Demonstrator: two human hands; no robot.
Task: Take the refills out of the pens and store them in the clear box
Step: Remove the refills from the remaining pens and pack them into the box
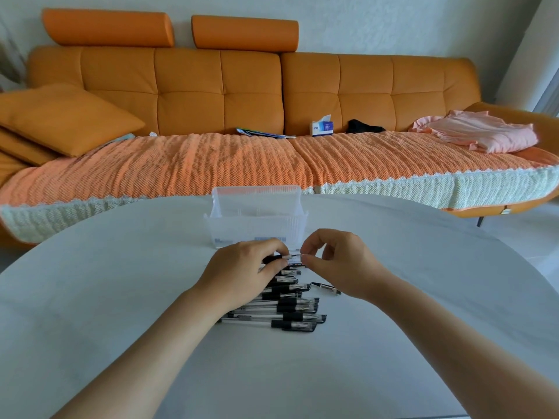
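Black-gripped pen (279,257): clear barrel, held level just before the clear box (257,228).
Left hand (242,269): fingers curled round its grip.
Right hand (338,264): fingers pinch its tip end.

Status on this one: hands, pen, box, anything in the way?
Left grip holds a pen; right grip pinches its tip end. Clear box open just beyond. Pen pile beneath hands, nothing blocking the box.
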